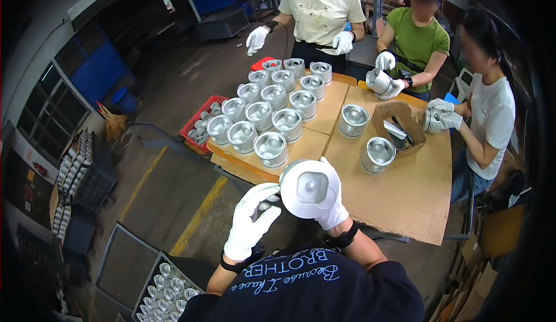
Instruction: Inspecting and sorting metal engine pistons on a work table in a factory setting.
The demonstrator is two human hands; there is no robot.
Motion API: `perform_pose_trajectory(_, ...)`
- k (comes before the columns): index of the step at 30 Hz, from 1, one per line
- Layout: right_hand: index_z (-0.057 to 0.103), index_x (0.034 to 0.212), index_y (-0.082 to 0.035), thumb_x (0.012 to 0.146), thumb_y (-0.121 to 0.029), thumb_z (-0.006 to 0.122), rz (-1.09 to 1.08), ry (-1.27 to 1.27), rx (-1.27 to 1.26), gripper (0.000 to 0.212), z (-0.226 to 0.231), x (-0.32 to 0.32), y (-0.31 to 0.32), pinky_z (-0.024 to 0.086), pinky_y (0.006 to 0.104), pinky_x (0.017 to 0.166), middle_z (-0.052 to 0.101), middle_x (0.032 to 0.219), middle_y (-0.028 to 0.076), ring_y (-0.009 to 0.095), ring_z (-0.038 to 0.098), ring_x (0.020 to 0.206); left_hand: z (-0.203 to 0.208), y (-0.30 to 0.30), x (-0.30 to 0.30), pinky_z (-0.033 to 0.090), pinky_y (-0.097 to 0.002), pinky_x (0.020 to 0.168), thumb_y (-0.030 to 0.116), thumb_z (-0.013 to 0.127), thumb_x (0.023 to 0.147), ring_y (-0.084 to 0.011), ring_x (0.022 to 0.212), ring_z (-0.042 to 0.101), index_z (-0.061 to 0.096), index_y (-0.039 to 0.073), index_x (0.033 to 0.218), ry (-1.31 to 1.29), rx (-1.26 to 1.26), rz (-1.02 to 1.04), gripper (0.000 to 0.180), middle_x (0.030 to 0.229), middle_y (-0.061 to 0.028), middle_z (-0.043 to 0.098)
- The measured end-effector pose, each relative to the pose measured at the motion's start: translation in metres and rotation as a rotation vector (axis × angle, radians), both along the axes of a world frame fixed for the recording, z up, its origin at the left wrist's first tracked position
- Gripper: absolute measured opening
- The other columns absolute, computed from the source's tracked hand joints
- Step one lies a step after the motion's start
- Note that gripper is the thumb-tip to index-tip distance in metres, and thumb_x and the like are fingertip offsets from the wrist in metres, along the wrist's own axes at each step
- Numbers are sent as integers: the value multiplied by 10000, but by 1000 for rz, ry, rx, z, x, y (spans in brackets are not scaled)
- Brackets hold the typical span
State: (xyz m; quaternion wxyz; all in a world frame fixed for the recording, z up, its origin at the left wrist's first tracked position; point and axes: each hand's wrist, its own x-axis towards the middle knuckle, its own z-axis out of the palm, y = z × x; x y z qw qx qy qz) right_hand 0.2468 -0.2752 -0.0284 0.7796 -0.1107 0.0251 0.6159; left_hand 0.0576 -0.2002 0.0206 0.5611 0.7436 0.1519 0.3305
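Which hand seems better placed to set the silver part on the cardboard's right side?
Probably the right hand: it holds the silver part, nearer the right of the cardboard. The left hand is by the part's left edge.

The round, silver-grey metal part point(307, 197) you inspect rests raised in your right hand point(334, 215), its broad recessed face, centrally bumped, turned up toward you.

Silvery metal over matt brown cardboard sheeting point(399, 206)
The held round part point(311, 190) is smooth metal with a satin face; the standing parts point(259, 116) look glossier. The white gloves point(243, 229) are matt cloth, the open box point(413, 149) plain cardboard, and the crate point(198, 147), partly hidden, probably red plastic.
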Motion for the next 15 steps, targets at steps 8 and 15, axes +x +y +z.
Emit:
perform_pose_trajectory(8, 608, 1202, -23, 1010, -454, 470, -26, -115, -1, 491, 2, -9, -7, 553, 409, 923, 690, 1124, 130, 258, 677, 1010, -9, -12, -9, 502, -234, 764, -39, 700, 831, -129, 993, 607, 614, 9, 1253, -6, -165, 59, 434, 1257, -94, 603)
perform_pose_trajectory(15, 596, 1232, -21, 1015, -460, 453, 30, -146, -9, 511, 7, -12, -8, 520, 409, 975, 680, 1162, 132, 266, 656, 1067, 7, -36, 3, 501, -374, 910, 230, 856, 732, -310, 1094, 593, 451, 13, 1414, 78, 340, 315, 822, 1262, -198, 568)
